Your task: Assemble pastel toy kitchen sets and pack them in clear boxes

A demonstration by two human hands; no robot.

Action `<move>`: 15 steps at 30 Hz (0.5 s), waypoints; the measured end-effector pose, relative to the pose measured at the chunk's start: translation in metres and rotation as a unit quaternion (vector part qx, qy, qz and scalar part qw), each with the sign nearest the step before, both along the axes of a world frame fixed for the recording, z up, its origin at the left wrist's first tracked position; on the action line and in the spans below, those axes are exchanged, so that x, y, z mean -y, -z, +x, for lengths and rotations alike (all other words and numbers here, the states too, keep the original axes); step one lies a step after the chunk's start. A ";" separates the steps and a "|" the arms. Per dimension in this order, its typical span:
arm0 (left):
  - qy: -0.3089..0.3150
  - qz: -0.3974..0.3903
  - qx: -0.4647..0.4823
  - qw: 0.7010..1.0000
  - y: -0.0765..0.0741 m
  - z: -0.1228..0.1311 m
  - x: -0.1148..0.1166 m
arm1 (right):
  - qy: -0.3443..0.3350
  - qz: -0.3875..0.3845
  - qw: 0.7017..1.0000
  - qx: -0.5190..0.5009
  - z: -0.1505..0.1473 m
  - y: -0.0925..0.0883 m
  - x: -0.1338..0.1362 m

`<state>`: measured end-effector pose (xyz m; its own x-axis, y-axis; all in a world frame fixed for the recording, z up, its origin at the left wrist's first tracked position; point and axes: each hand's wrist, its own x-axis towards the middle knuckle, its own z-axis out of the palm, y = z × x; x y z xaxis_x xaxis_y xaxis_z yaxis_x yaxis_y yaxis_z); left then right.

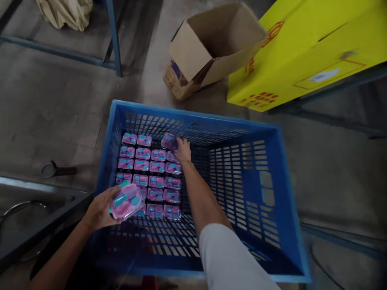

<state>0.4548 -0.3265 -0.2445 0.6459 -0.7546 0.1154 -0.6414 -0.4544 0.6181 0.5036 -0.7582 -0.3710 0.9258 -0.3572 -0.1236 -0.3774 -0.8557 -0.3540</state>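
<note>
A large blue plastic crate (pixel 193 113) with slotted walls stands below me. On its floor, toward the left side, several clear plastic packs (pixel 157 166) with pink, purple and blue contents lie in rows. My left hand (pixel 101 207) is closed around a similar pack (pixel 128 201), holding it above the crate's left front part. Deep inside the crate, my right hand (pixel 182 150) grips another pack (pixel 169 141) at the far end of the rows. That pack is slightly tilted, beside the two packs of the back row. What exactly is inside the packs cannot be made out.
Behind the crate an open cardboard box (pixel 193 52) rests on the floor. A large yellow carton (pixel 302 60) with red print stands at the upper right. Blue metal frames (pixel 113 36) stand at upper left. A dark round-ended object (pixel 57 170) lies on the floor left of the crate.
</note>
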 end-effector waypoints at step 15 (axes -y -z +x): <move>-0.005 0.004 0.013 1.000 0.000 -0.004 0.002 | -0.003 0.093 0.993 -0.066 0.053 0.141 -0.004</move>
<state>0.4505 -0.3282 -0.2444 0.6501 -0.7494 0.1254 -0.6523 -0.4657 0.5980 0.5561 -0.7539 -0.5120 0.8993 -0.3110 -0.3075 -0.4260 -0.7821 -0.4548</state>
